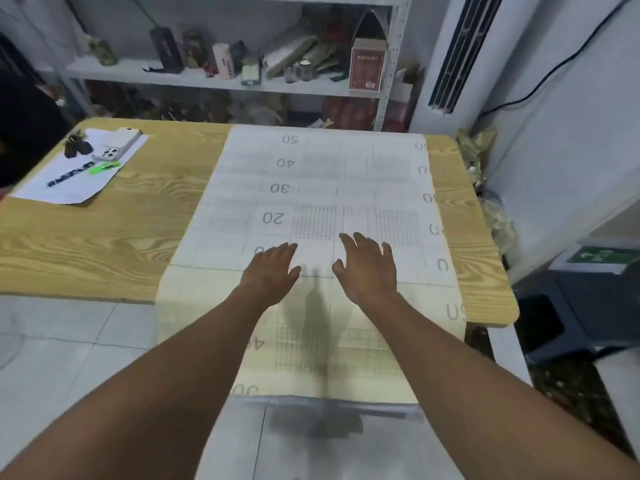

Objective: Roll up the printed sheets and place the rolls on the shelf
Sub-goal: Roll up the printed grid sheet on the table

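Note:
A large printed sheet (322, 188) with grids and numbers lies flat along the wooden table (110, 230); its near end hangs over the front edge toward me. My left hand (272, 270) and my right hand (369, 268) lie side by side with straight fingers on the sheet, near the table's front edge. Neither hand holds anything. The metal shelf (207, 77) stands behind the table, crowded with items.
On the table's far left lie a white paper (45, 192), a phone (116, 145), a black pen (71, 174), a green marker (104, 168) and a small dark object. An air conditioner (460, 53) stands at the right. A dark stool (581, 313) sits beside the table.

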Tool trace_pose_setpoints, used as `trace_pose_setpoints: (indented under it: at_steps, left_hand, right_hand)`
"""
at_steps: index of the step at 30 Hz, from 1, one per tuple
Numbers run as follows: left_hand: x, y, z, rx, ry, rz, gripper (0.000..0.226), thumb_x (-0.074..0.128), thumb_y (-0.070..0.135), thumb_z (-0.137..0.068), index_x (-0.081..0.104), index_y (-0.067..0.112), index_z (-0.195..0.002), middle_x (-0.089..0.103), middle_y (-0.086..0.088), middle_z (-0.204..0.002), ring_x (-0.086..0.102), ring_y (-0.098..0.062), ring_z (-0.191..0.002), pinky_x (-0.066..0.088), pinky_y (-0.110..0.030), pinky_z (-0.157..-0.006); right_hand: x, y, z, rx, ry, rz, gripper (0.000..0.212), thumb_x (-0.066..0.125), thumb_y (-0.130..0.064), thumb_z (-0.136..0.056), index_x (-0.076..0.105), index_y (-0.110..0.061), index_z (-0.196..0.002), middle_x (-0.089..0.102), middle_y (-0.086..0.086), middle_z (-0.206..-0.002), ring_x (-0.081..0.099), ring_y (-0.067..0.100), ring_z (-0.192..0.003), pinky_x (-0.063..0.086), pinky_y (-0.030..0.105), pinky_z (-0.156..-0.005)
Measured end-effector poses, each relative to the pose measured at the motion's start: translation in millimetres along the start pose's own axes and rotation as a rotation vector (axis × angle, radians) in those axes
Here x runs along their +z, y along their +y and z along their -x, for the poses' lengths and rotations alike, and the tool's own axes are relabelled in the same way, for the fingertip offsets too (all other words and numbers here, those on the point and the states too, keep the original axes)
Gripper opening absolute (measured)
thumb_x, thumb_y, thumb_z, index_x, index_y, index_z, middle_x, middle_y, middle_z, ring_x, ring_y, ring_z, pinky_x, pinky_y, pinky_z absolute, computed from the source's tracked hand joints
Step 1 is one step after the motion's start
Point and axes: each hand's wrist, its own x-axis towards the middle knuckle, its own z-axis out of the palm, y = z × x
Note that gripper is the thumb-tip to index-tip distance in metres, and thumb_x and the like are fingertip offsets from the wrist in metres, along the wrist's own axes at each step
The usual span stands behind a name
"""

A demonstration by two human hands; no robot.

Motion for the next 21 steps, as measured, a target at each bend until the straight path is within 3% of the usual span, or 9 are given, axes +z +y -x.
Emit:
trace_pose_setpoints:
  at_steps: [6, 16, 21]
  left_hand:
    - [42.3, -17.1, -28.8, -0.019, -0.137, -0.038, 0.053, 0.021, 0.036, -0.098, 0.007, 0.017, -0.146, 0.009, -0.001, -0.154, 0.011, -0.018, -0.140, 0.010, -0.038, -0.113]
    - [56.0, -23.6, -46.8, -0.046, -0.100, -0.042, 0.053, 0.012, 0.036, -0.099, -0.004, 0.016, -0.146, -0.002, 0.004, -0.155, -0.001, -0.016, -0.141, 0.002, -0.037, -0.115]
    - [48.7, -20.6, -66.4, -0.066, -0.099, 0.015, 0.053, 0.015, 0.035, -0.100, -0.002, 0.017, -0.146, 0.000, 0.003, -0.155, 0.000, -0.018, -0.141, 0.009, -0.039, -0.114]
  right_hand:
    - [46.8, 0.2, -15.1, 0.016, -0.052, 0.025, 0.051, 0.031, -0.035, -0.098, 0.021, -0.020, -0.146, 0.028, 0.002, -0.150, 0.026, 0.020, -0.136, 0.011, 0.041, -0.113]
    - [69.2, -2.1, -26.8, 0.018, -0.052, -0.013, 0.052, 0.034, -0.034, -0.098, 0.021, -0.020, -0.146, 0.031, 0.001, -0.147, 0.027, 0.020, -0.134, 0.012, 0.041, -0.113]
    - [72.7, -0.8, -30.4, -0.007, -0.041, -0.041, 0.049, 0.033, -0.032, -0.099, 0.023, -0.020, -0.145, 0.027, 0.001, -0.151, 0.021, 0.018, -0.140, 0.008, 0.040, -0.114]
